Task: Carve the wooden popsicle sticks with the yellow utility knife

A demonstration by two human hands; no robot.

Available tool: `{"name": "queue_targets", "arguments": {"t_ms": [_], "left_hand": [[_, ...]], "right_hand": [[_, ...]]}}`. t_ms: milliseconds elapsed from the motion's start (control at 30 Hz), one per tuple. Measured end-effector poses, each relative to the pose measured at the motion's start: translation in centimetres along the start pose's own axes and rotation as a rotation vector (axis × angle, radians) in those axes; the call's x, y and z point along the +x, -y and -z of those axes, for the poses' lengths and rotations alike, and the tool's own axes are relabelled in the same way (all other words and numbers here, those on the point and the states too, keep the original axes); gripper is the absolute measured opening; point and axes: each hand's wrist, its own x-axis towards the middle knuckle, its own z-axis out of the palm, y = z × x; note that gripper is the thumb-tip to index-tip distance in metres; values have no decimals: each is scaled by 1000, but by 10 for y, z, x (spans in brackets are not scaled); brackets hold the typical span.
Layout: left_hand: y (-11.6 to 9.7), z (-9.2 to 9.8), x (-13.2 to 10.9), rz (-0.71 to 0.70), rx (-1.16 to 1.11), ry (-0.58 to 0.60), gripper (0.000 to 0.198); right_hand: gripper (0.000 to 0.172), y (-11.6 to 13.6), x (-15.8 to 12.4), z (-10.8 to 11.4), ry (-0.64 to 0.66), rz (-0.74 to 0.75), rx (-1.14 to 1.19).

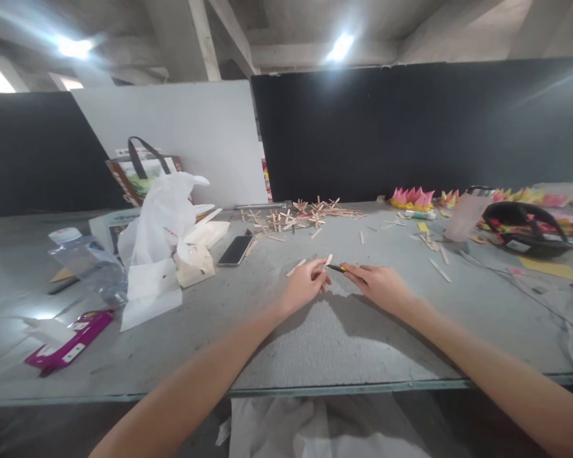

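My left hand [306, 283] is closed, pinching a wooden craft stick [328, 261] that tilts up from the fingertips. In my closed right hand [382, 285] is a black-and-yellow utility knife [337, 269], its dark tip pointing left at the stick. Whether the tip touches the wood, I cannot tell. Another loose stick [295, 267] lies on the grey table [277, 356] just beyond my left hand. Farther back rises a heap of sticks [310, 216].
On the left are a phone [235, 250], a white plastic bag [155, 229], a clear bottle [88, 264] and a purple power strip [69, 343]. Pink-and-yellow paper flowers [412, 198], a tumbler [466, 216] and a black strapped item [525, 232] stand at the right.
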Motion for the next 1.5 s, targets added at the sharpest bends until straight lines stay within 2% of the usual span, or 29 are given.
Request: {"name": "queue_targets", "arguments": {"t_ms": [233,367,533,667,733,833,900,967,1233,1367,1500], "left_hand": [[-4,-2,0,23,316,-36,46],[-1,-3,-1,49,342,-45,44],[4,-3,2,59,141,-61,35],[0,-1,9,11,-79,-79,28],[-3,0,11,0,-184,-105,27],[-7,-2,10,5,-299,-108,30],[-9,-3,7,18,-343,-101,33],[-12,-6,4,21,-373,-105,34],[-15,-13,1,-30,-356,-126,36],[-16,-13,0,-22,-344,-122,36],[-18,-14,-1,6,-337,-118,37]], "right_hand": [[49,8,-1,7,130,-1,-151],[48,12,-1,7,132,2,-76],[46,2,4,2,-12,-49,438],[65,-2,8,8,52,-252,948],[73,-2,10,14,43,-372,1089],[68,-1,9,18,-98,-385,1010],[59,0,7,18,-187,-302,854],[53,2,3,16,-222,-217,733],[53,13,-5,15,-176,46,574],[53,13,-5,15,-158,85,558],[55,14,-5,17,-130,49,562]]}}
